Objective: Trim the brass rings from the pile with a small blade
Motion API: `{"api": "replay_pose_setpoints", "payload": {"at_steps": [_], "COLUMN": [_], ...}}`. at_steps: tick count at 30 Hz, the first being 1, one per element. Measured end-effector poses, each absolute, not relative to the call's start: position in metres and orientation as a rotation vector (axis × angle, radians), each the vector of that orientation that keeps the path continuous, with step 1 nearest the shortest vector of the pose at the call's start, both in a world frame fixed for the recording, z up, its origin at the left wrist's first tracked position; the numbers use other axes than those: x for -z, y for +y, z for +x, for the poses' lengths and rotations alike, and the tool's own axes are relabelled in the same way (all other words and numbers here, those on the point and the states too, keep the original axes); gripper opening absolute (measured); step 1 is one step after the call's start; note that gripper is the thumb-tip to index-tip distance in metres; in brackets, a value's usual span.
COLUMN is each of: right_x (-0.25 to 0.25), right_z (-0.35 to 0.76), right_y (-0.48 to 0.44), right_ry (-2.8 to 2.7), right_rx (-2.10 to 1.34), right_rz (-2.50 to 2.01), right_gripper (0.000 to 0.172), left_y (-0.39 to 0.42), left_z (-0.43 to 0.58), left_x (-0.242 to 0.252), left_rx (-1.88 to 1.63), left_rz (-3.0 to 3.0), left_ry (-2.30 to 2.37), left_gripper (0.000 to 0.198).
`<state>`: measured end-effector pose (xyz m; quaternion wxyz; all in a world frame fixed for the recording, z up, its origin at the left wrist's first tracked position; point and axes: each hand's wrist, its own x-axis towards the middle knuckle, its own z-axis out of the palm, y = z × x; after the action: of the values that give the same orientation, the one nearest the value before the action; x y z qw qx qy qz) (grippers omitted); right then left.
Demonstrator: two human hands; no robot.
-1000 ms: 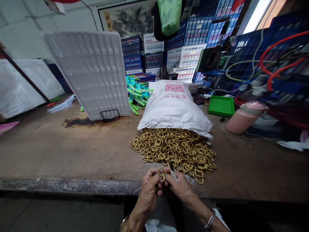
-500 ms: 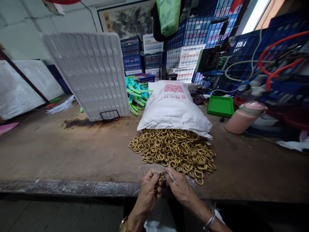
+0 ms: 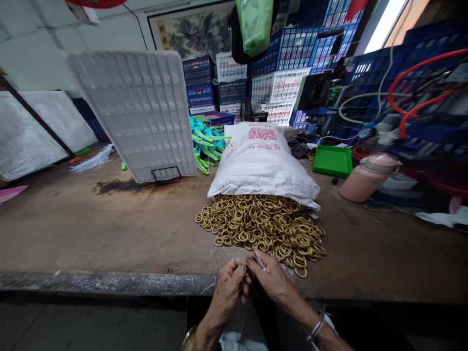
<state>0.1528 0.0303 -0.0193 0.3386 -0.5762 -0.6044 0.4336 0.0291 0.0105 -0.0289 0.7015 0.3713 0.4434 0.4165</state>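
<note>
My left hand point(image 3: 227, 287) is closed at the table's front edge, its thumb and fingers pinched on a small gold ring point(image 3: 247, 274) that is mostly hidden. Close against it, my right hand point(image 3: 273, 280) is closed around a slim silvery tool point(image 3: 259, 260); its exact kind does not show. The fingertips of both hands meet at the ring. Just beyond them lies a heap of gold rings point(image 3: 256, 224), spilling from the mouth of a white woven sack point(image 3: 259, 163) with red print.
A ribbed white plastic tray point(image 3: 135, 114) stands tilted on a black wire stand point(image 3: 166, 175). Behind the sack are green and teal plastic pieces point(image 3: 208, 141). To the right sit a green tray point(image 3: 332, 161) and a pink bottle point(image 3: 369, 178). Stacked crates point(image 3: 281, 87) fill the back.
The fingertips have drawn closer together, and the ring between them now shows less. My right hand has shifted slightly, with the silvery tool still in it.
</note>
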Motion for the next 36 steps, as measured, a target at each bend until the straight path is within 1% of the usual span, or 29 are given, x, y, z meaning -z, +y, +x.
{"api": "replay_pose_setpoints", "payload": {"at_steps": [6, 10, 15, 20, 23, 28, 33, 36], "right_x": [0.018, 0.02, 0.027, 0.029, 0.032, 0.039, 0.031, 0.024], "right_z": [0.154, 0.158, 0.16, 0.158, 0.16, 0.168, 0.162, 0.151], "right_y": [0.03, 0.028, 0.021, 0.018, 0.018, 0.023, 0.037, 0.05], "right_ry": [-1.518, -1.634, -2.003, -2.185, -2.258, -2.273, -2.217, -2.199], "right_rx": [-1.173, -0.992, -0.788, -0.678, -0.65, -0.522, -0.351, -0.28], "right_rz": [-1.483, -1.577, -1.616, -1.666, -1.638, -1.803, -1.8, -1.833], "right_gripper": [0.026, 0.027, 0.015, 0.028, 0.032, 0.028, 0.021, 0.029], "left_y": [0.007, 0.007, 0.008, 0.007, 0.006, -0.004, -0.009, -0.005], "left_z": [0.029, 0.03, 0.03, 0.03, 0.03, 0.027, 0.022, 0.018], "left_x": [0.027, 0.025, 0.018, 0.024, 0.03, 0.022, 0.014, 0.017], "left_rx": [-0.928, -0.952, -0.998, -1.078, -1.14, -1.065, -1.019, -1.061], "left_rz": [0.794, 0.766, 0.851, 0.934, 0.99, 0.916, 0.618, 0.49], "left_ry": [0.959, 0.989, 1.03, 1.012, 1.008, 1.043, 0.837, 0.777], "left_gripper": [0.035, 0.035, 0.037, 0.035, 0.034, 0.035, 0.03, 0.029]}}
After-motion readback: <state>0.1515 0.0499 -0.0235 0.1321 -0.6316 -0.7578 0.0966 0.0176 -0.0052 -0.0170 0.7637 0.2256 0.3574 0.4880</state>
